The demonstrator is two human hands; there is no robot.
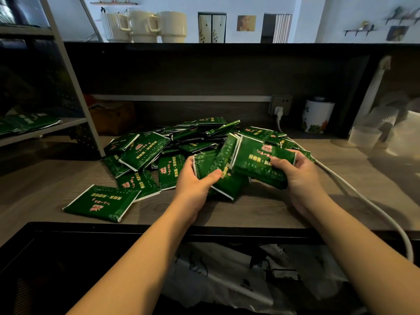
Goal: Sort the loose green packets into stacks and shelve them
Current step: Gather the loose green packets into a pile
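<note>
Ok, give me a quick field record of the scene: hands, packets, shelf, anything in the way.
left hand: grips a bunch of packets
right hand: grips one packet
pile: loose on the counter, unsorted
stray packet: flat, apart, near front left
shelf: at left, already holds packets
cable: white, runs from the socket past the right hand
tin: back right

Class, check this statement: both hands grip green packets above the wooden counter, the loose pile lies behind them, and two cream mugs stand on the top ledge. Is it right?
One detail is wrong: the head view shows three cream mugs on the top ledge, not two. The rest holds: the left hand and right hand grip green packets above the wooden counter, with the loose pile behind.
</note>
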